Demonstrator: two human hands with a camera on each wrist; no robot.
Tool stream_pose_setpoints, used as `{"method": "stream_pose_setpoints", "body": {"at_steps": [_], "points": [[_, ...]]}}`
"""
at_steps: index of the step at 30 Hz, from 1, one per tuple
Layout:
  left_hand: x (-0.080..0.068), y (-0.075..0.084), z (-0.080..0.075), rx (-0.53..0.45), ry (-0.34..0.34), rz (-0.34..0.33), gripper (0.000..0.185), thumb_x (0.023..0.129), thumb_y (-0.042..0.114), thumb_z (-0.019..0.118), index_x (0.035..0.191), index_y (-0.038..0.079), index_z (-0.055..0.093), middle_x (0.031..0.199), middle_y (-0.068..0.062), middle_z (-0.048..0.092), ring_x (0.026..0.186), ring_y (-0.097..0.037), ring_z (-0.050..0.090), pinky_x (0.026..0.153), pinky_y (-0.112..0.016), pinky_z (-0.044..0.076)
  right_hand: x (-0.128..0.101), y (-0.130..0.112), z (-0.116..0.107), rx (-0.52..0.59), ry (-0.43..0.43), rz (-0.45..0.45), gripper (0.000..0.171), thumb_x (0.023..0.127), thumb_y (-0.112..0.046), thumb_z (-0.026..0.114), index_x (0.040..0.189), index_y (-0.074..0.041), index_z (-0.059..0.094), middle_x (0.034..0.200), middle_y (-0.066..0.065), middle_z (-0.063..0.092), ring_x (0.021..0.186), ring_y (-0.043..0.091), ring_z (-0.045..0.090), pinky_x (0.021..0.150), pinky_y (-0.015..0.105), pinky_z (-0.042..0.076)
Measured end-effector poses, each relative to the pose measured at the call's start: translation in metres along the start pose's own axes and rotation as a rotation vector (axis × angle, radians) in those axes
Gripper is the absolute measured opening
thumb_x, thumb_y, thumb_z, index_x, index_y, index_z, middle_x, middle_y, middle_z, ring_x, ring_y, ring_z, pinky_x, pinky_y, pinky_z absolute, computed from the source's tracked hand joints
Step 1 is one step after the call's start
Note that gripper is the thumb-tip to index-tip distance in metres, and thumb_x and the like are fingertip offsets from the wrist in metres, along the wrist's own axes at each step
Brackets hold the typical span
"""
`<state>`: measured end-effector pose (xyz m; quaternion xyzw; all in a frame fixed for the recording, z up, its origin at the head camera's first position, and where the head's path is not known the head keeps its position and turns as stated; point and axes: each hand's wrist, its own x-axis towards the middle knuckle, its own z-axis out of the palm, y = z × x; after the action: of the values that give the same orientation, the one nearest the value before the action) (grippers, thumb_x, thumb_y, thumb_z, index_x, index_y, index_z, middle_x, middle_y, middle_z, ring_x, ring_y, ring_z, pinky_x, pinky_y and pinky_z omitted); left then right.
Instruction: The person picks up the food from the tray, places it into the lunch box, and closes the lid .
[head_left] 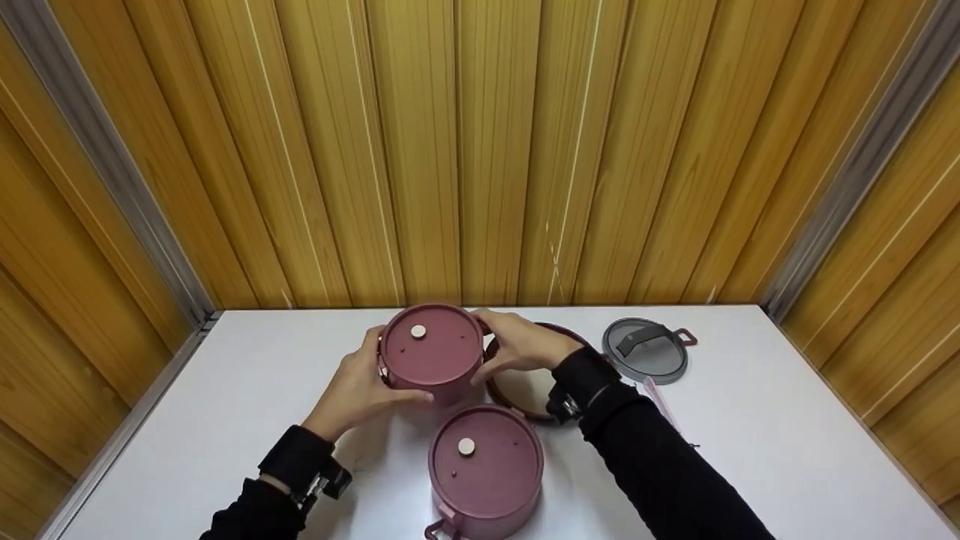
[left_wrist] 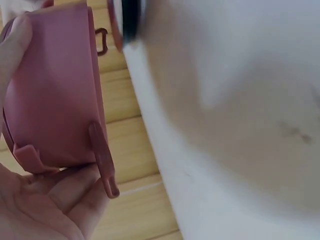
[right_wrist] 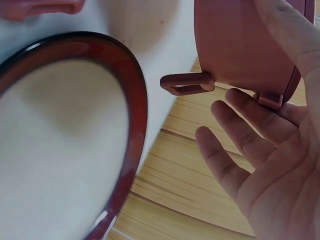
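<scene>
Both hands hold a round maroon container with a closed lid, near the table's back. My left hand grips its left side, thumb on the front rim, and the left wrist view shows palm and fingers wrapped round the container. My right hand holds the right side. In the right wrist view the thumb lies on the container above a side clasp, with the other fingers spread loosely. A second closed maroon container stands in front. Whether the held one touches the table I cannot tell.
A shallow maroon dish with a dark rim lies on the white table just under my right wrist. A grey lid lies at the back right. Wooden panel walls enclose the table at the back and sides.
</scene>
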<state>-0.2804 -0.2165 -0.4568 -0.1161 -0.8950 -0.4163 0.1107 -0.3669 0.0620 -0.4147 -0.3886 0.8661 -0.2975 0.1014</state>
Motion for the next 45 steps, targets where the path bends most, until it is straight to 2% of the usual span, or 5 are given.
{"method": "stream_pose_setpoints", "body": {"at_steps": [7, 15, 26, 37, 45], "points": [[-0.01, 0.022, 0.0, 0.028, 0.03, -0.008, 0.118, 0.06, 0.05, 0.105, 0.152, 0.006, 0.047, 0.138, -0.016, 0.073, 0.131, -0.033, 0.069, 0.112, -0.056, 0.054, -0.01, -0.005, -0.014, 0.064, -0.04, -0.032, 0.098, 0.079, -0.022, 0.098, 0.158, -0.003, 0.045, 0.137, 0.012, 0.072, 0.127, 0.03, 0.071, 0.113, 0.047, 0.055], [-0.028, 0.045, 0.0, 0.055, 0.067, 0.005, 0.114, 0.059, 0.06, 0.102, 0.145, 0.005, 0.052, 0.126, -0.014, 0.078, 0.121, -0.029, 0.075, 0.103, -0.052, 0.06, -0.026, -0.014, -0.023, 0.019, -0.06, -0.06, 0.094, 0.076, -0.029, 0.1, 0.154, -0.006, 0.053, 0.141, 0.008, 0.072, 0.134, 0.028, 0.068, 0.121, 0.051, 0.048], [-0.052, 0.068, 0.006, 0.097, 0.091, 0.015, 0.106, 0.057, 0.069, 0.098, 0.131, 0.008, 0.056, 0.113, -0.008, 0.081, 0.108, -0.021, 0.078, 0.092, -0.043, 0.064, -0.052, -0.018, -0.026, -0.012, -0.078, -0.087, 0.096, 0.074, -0.036, 0.1, 0.154, -0.011, 0.055, 0.146, 0.002, 0.069, 0.136, 0.026, 0.066, 0.119, 0.05, 0.05], [-0.079, 0.074, 0.024, 0.194, 0.153, 0.052, 0.105, 0.056, 0.08, 0.091, 0.122, 0.007, 0.054, 0.103, -0.009, 0.08, 0.094, -0.022, 0.08, 0.077, -0.036, 0.065, -0.069, -0.014, -0.016, -0.04, -0.1, -0.154, 0.099, 0.071, -0.037, 0.101, 0.156, -0.017, 0.055, 0.149, -0.003, 0.066, 0.134, 0.023, 0.067, 0.116, 0.047, 0.054], [-0.093, 0.072, 0.036, 0.242, 0.157, 0.02, 0.103, 0.057, 0.081, 0.091, 0.118, 0.007, 0.052, 0.098, -0.011, 0.076, 0.087, -0.027, 0.079, 0.067, -0.036, 0.062, -0.078, -0.013, -0.007, -0.024, -0.135, -0.068, 0.106, 0.07, -0.04, 0.101, 0.161, -0.019, 0.05, 0.157, -0.005, 0.06, 0.141, 0.026, 0.061, 0.12, 0.053, 0.049]]}}
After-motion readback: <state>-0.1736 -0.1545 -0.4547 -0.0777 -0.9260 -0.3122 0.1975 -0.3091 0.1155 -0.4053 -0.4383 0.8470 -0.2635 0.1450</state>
